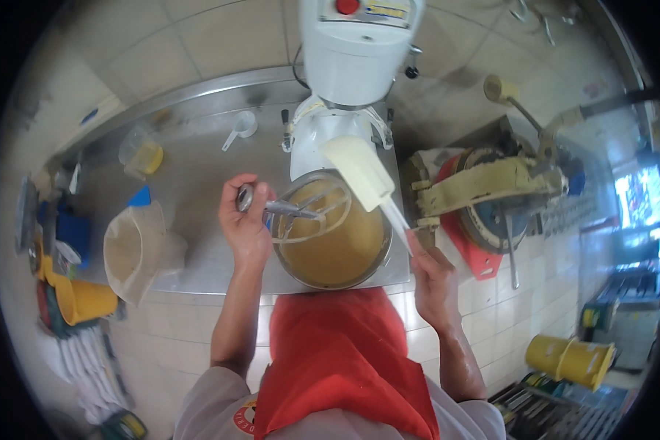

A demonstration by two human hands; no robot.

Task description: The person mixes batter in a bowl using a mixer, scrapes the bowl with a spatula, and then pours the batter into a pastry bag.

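Observation:
My left hand (247,220) is closed round the metal shaft of a mixer's flat beater (342,220), whose looped frame hangs tilted over the bowl. Below it, a round metal mixing bowl (386,246) holds a smooth light-brown batter (337,257). On the right, my right hand (434,275) grips the handle of a spatula with a broad cream-coloured blade (359,172). That blade is raised above the bowl's right rim, pointing toward the mixer. Whether the beater's lower edge touches the batter, I cannot tell.
A white stand mixer (356,66) rises behind the bowl. On the steel table (205,161) stand a measuring jug (141,152), a white scoop (240,129) and a cloth-lined container (133,249). To the right is a red and cream machine (484,191) with a protruding lever.

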